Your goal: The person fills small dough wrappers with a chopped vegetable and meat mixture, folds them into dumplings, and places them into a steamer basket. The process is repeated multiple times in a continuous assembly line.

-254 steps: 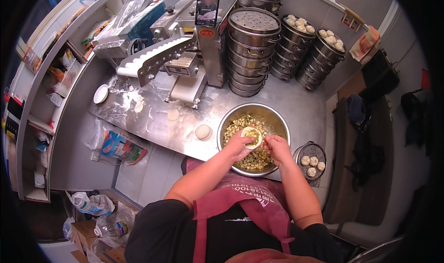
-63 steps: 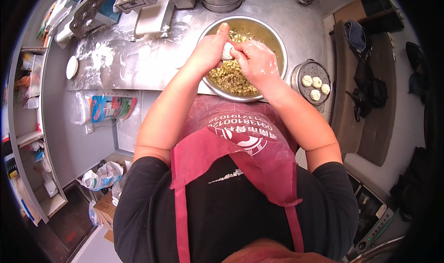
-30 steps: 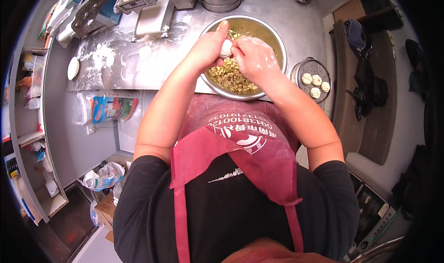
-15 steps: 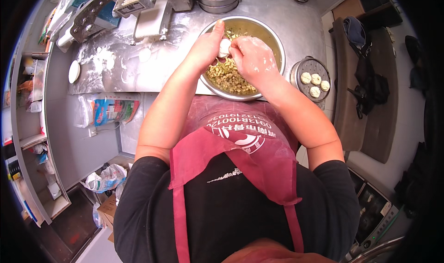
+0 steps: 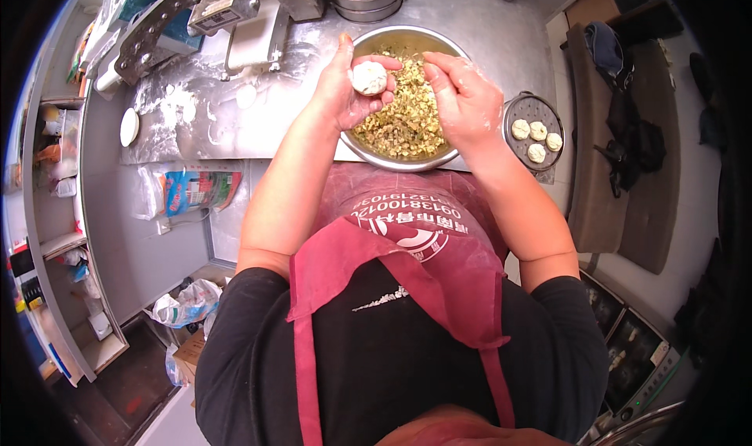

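Bun (image 5: 369,78): pale, pleated, above the left side of the bowl (image 5: 415,164).
Left grip (image 5: 345,93): holding the bun, fingers curled beneath it.
Right grip (image 5: 468,105): slightly parted, apart from the bun, nothing visible in it.
Handling: cup lightly; keep the bowl's filling (image 5: 407,125) off the pleats, so they should stay sealed.
Writing: white print on your apron (image 5: 337,254); coloured print on the bag (image 5: 205,190).

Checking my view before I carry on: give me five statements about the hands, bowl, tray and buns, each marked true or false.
The left hand holds a bun. True.
Both hands touch that bun. False: the right hand is apart from it.
The bowl holds chopped filling. True.
The round tray is right of the bowl. True.
The tray is bare. False: four buns sit on it.
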### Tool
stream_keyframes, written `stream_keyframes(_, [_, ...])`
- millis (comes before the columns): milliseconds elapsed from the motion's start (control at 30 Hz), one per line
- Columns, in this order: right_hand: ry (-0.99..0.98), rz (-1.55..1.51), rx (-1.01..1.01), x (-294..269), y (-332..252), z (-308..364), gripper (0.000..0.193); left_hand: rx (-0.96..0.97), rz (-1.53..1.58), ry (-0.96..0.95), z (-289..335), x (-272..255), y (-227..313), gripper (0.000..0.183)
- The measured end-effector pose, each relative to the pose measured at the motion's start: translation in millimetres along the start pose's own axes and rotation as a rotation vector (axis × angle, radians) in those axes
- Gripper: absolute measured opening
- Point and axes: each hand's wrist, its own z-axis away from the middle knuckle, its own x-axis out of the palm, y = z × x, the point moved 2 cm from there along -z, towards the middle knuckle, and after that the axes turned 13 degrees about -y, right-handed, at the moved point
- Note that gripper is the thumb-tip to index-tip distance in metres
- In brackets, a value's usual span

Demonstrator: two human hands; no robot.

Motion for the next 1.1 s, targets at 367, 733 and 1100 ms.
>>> stream_keyframes(367, [-0.015,-0.042,-0.065,-3.4,33.9,26.0,0.019,-0.047,0.284,0.188,-42.4,37.9,-42.0,0.077])
stream_keyframes(733, [0.197,-0.382,0.207,4.2,7.7,20.2,0.015,0.466,0.320,0.226,-50.0,65.9,-34.0,0.067])
stream_keyframes(1100, [0.299,-0.163,0.014,6.0,0.0,11.3,0.013,0.654,0.110,0.201,-35.2,92.1,-22.6,0.066])
